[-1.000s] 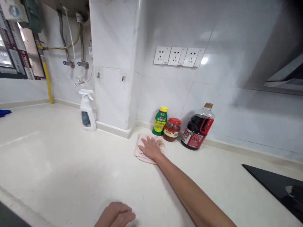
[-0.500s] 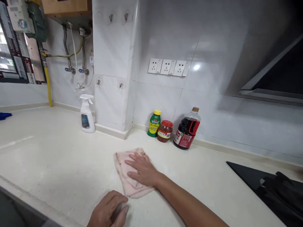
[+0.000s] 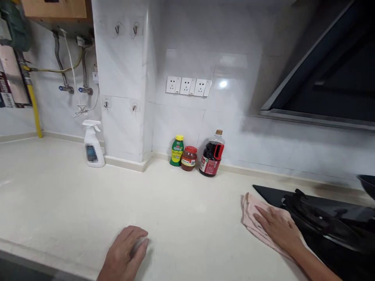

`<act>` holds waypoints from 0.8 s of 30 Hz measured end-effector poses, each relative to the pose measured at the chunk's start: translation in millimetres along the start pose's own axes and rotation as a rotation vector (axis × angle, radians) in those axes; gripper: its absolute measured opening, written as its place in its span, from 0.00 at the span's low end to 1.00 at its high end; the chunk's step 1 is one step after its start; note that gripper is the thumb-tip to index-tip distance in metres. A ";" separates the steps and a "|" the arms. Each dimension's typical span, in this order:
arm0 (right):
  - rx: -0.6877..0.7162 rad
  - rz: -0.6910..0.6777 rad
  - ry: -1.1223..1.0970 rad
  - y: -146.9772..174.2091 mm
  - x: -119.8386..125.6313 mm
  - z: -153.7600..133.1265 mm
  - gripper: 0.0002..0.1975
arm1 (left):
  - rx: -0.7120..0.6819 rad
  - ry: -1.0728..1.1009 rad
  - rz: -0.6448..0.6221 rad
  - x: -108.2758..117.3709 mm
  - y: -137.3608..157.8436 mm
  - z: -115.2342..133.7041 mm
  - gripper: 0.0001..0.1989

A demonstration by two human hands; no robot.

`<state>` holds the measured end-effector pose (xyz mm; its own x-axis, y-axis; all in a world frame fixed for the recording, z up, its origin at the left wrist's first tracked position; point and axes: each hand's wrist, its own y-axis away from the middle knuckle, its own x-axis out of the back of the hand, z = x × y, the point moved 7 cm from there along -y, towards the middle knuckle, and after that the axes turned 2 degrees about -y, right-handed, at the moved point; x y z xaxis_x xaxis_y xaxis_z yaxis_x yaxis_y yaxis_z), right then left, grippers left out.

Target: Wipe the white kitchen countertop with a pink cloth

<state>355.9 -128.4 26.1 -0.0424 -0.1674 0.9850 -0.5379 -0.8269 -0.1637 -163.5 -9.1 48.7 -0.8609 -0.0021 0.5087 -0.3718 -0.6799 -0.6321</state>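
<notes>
My right hand (image 3: 281,232) lies flat with fingers spread on a folded pink cloth (image 3: 251,214), pressing it to the white countertop (image 3: 187,218) beside the black stove top. The cloth's right edge reaches the stove's left edge; part of it is hidden under my hand. Low in the view, left of the middle, my left hand (image 3: 124,251) is just at the counter with fingers slightly bent and thumb apart. Nothing shows between them.
Against the wall stand a green bottle with yellow cap (image 3: 177,151), a red-lidded jar (image 3: 189,159) and a large dark sauce bottle (image 3: 211,156). A white spray bottle (image 3: 93,146) is farther left. On the right are the gas stove (image 3: 331,230) and, above it, the range hood (image 3: 328,86).
My right hand has slid the pink cloth rightward across the counter, from the middle to the stove's edge. The view has turned right; my left hand keeps much the same pose.
</notes>
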 end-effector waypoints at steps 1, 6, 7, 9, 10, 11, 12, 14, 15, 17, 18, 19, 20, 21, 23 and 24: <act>-0.050 -0.020 0.007 4.6 2.3 0.7 0.27 | -0.006 -0.020 -0.005 -0.4 -0.2 0.1 0.10; -0.092 -0.128 -0.032 4.2 5.4 -81.5 0.33 | -0.074 -0.116 0.004 1.2 -2.0 8.9 0.09; -0.061 -0.143 -0.044 3.6 4.5 -109.0 0.33 | -0.073 -0.121 0.010 2.2 -2.6 9.9 0.09; 0.038 -0.170 -0.074 7.4 3.0 -169.2 0.33 | -0.063 -0.125 0.029 4.3 -4.0 10.2 0.10; 0.122 -0.188 -0.099 13.2 2.7 -201.6 0.33 | -0.055 -0.125 0.038 5.3 -4.6 9.6 0.11; 0.223 -0.207 -0.129 22.2 3.3 -234.3 0.34 | -0.045 -0.123 0.046 6.2 -5.1 8.6 0.12; 0.318 -0.224 -0.159 34.0 5.0 -264.5 0.34 | -0.033 -0.119 0.052 6.9 -5.6 7.0 0.12; 0.501 -0.260 -0.216 64.3 10.9 -315.3 0.35 | 0.000 -0.103 0.060 8.1 -6.7 2.2 0.13; 0.595 -0.280 -0.251 81.5 14.9 -334.8 0.36 | 0.013 -0.094 0.066 8.9 -7.3 -0.2 0.14; 0.782 -0.324 -0.342 115.0 24.4 -359.5 0.37 | 0.021 -0.085 0.087 11.6 -8.9 -3.7 0.16; 0.859 -0.346 -0.388 128.5 29.2 -363.8 0.37 | 0.021 -0.087 0.099 13.2 -9.8 -4.8 0.16; 0.917 -0.365 -0.426 138.1 33.3 -362.9 0.37 | 0.023 -0.092 0.106 14.7 -10.8 -5.4 0.17; 0.947 -0.376 -0.448 142.7 36.4 -357.0 0.36 | 0.027 -0.099 0.105 15.8 -11.8 -5.5 0.17; 0.946 -0.378 -0.443 142.0 37.7 -346.4 0.35 | 0.033 -0.109 0.099 16.5 -12.7 -5.2 0.18; 0.877 -0.364 -0.387 127.1 35.8 -314.5 0.33 | 0.052 -0.136 0.082 17.2 -14.1 -3.4 0.19; 0.821 -0.350 -0.352 114.7 33.2 -294.1 0.33 | 0.060 -0.151 0.070 17.0 -14.7 -2.0 0.19</act>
<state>45.2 -71.0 56.2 0.3359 0.1189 0.9343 0.2913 -0.9565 0.0170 -173.4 2.3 65.4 -0.8203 -0.1584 0.5496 -0.2871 -0.7170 -0.6352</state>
